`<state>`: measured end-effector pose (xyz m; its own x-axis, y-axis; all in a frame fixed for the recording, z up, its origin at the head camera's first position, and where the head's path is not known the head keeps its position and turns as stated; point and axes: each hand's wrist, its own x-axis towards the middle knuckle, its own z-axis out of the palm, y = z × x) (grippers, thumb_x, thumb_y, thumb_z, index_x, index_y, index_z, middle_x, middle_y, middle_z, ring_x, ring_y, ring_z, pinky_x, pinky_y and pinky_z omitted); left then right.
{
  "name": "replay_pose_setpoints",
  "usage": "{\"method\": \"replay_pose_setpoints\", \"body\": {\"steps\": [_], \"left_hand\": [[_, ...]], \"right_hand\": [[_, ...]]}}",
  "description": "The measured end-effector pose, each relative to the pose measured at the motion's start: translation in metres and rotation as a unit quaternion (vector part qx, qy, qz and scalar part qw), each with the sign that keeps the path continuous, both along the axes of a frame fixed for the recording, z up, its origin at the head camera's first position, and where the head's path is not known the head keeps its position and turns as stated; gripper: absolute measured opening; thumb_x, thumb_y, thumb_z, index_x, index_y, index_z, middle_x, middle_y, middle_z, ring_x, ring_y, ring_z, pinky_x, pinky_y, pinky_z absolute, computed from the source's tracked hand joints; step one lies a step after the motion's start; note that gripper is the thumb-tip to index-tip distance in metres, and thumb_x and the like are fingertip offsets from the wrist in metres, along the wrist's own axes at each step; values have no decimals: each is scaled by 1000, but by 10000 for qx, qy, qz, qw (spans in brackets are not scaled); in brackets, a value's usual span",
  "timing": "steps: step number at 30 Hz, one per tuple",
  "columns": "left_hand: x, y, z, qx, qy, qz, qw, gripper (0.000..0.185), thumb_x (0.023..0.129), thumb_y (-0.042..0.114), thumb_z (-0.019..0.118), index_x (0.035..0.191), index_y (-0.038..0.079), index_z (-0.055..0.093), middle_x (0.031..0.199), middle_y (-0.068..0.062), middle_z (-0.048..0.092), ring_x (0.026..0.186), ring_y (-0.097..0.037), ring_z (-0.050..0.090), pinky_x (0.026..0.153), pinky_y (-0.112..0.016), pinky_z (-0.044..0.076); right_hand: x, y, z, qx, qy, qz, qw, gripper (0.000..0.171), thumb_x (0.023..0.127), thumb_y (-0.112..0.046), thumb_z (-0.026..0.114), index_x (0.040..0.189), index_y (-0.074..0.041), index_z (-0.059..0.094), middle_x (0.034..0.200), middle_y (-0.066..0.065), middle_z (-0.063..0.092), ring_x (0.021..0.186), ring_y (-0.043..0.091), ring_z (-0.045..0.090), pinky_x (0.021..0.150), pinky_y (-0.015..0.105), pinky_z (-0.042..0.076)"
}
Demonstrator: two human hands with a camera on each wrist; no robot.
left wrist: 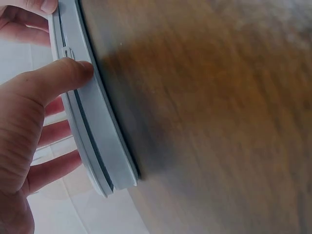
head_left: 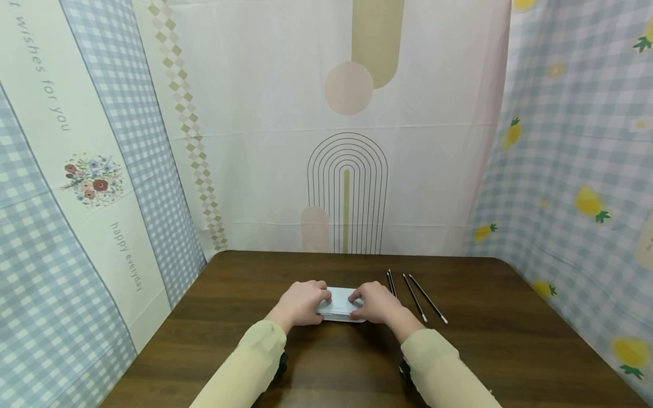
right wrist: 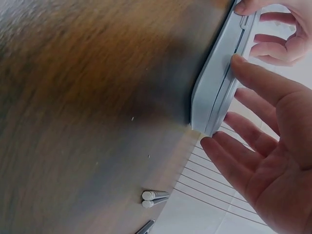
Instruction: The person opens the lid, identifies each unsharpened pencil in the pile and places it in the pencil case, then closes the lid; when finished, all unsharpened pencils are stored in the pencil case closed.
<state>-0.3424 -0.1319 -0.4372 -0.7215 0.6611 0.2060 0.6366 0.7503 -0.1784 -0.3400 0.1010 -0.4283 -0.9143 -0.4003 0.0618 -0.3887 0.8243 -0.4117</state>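
While both my hands sit on the flat white case [head_left: 340,306] near the middle of the desk [head_left: 255,294], I judge I'm at the opening step: my left hand [head_left: 301,304] grasps its left end, thumb on the side wall by the little latch tab and fingers curled over the top, and my right hand [head_left: 378,302] grasps the right end, thumb tip on the seam and fingers bent around the corner. The lid looks closed, with only a dark seam line along the edge. Next I'd need to pry at that seam with both thumbs while pinning the base down so it doesn't slide. The thin black sticks [head_left: 415,296] lie at about two o'clock from the case, near but apart. My hands cover most of the lid, so I can't tell what's inside or where the hinge is, and both wrist views are blurred across the wood, with the sticks cut off at the frame edge
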Motion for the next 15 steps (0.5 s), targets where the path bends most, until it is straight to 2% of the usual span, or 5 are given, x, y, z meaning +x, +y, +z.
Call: {"method": "replay_pose_setpoints", "body": {"steps": [15], "left_hand": [[3,0,-4,20,-101,79,9999,30,83,33,92,109,26,79,114,5,67,97,-14,65,81,-35,59]], "right_hand": [[-1,-3,-4,22,37,-97,9999,36,81,-22,97,114,-14,84,122,8,75,116,29,68,102,52,54]]}}
